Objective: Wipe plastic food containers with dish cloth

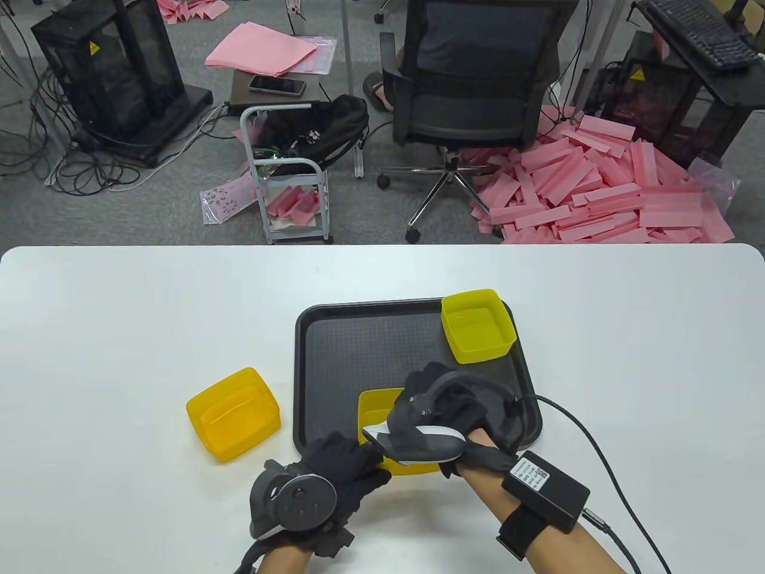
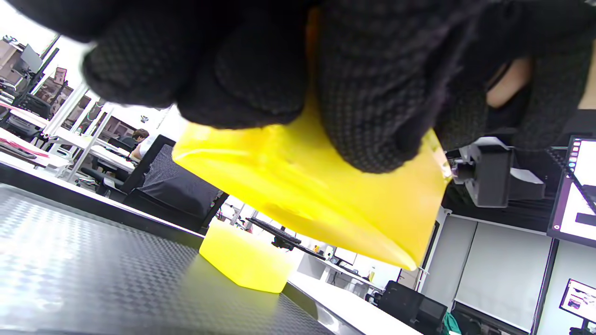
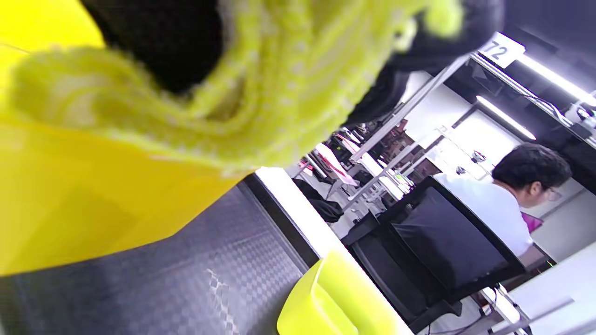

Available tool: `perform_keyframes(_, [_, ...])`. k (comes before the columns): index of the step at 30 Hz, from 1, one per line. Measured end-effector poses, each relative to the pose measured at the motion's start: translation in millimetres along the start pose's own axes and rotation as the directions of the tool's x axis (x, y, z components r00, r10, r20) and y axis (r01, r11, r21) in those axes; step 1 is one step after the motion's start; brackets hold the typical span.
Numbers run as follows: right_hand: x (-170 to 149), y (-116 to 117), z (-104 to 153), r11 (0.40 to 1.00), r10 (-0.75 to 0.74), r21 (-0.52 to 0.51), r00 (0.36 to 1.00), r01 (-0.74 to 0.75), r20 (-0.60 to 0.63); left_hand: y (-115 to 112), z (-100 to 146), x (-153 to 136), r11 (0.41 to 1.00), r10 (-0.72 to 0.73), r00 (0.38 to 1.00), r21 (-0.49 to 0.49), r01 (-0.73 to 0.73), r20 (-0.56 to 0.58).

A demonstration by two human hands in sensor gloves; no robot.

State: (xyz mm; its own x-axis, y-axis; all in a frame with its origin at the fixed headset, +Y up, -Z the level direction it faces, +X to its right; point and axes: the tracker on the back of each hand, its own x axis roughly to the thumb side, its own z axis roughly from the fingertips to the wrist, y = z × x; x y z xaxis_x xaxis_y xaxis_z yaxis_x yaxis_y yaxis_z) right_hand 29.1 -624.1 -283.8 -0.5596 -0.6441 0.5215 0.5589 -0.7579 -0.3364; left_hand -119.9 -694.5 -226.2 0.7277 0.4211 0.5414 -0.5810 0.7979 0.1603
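My left hand [image 1: 352,469] grips the near edge of a yellow plastic container [image 1: 378,412] and holds it tilted above the black tray [image 1: 334,359]; in the left wrist view my fingers [image 2: 372,93] clamp its wall [image 2: 302,195]. My right hand [image 1: 442,412] is over this container and holds a yellow-green dish cloth [image 3: 260,93] against it [image 3: 70,200]. The cloth is hidden under the hand in the table view. A second yellow container [image 1: 478,326] stands open at the tray's far right corner. A third, orange-yellow one [image 1: 233,414] sits on the table left of the tray.
The white table [image 1: 119,311] stretches wide on both sides of the tray. A cable [image 1: 597,442] runs from my right wrist across the table to the right. Beyond the far edge are an office chair, a small cart and pink foam pieces.
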Motion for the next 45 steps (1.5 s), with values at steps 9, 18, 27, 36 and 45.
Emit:
perform_keyframes(9, [5.5,-8.7,13.7,0.994,-0.035,0.103,0.989,0.020,0.147,-2.7,-0.9,3.8,1.000,-0.010,1.000,0.010,0.010,-0.008])
perform_keyframes(18, [-13.3,-17.2,8.5,0.860,-0.370,0.395,0.928,0.323,0.046,-0.4,1.2,6.9,0.999,-0.006,1.000,0.046,0.006,0.004])
perform_keyframes(27, [-15.2,1.9,-2.4,0.641,-0.584,0.560,0.807,0.525,-0.088,-1.8,1.6,7.9,1.000,-0.004,1.000,0.030,0.003,0.026])
perform_keyframes(36, [-23.0,7.6,-7.6,0.524,-0.735,0.476,0.657,0.707,-0.166,-4.8,-0.2,14.6,0.999,0.008,0.999,0.043,-0.010,0.049])
perform_keyframes(45, [-14.6,-9.4,-18.2,0.687,-0.668,0.274,0.733,0.673,-0.128,-2.8,0.7,8.5,0.998,0.019,1.000,0.065,-0.020,0.021])
